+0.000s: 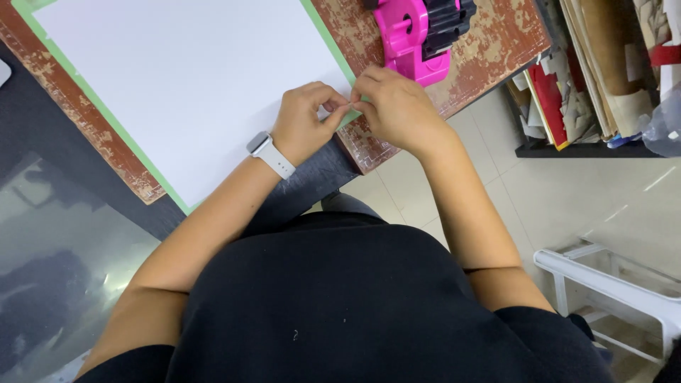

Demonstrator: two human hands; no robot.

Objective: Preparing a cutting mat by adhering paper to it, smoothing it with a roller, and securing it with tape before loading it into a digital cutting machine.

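A large white sheet (pixel 191 78) lies on a green sheet (pixel 108 113) atop a worn brown cutting board (pixel 489 53). My left hand (pixel 305 120), with a white watch on its wrist, and my right hand (pixel 397 106) meet at the sheet's near right corner. Their fingertips pinch together there on something small and pale, too small to name. A pink tape dispenser (pixel 415 32) stands just beyond my right hand.
The board rests on a dark table (pixel 42 142) with a glossy clear sheet (pixel 57 269) at the left. A shelf of papers and cardboard (pixel 589 78) stands on the tiled floor at the right. A white stool frame (pixel 617 284) is at lower right.
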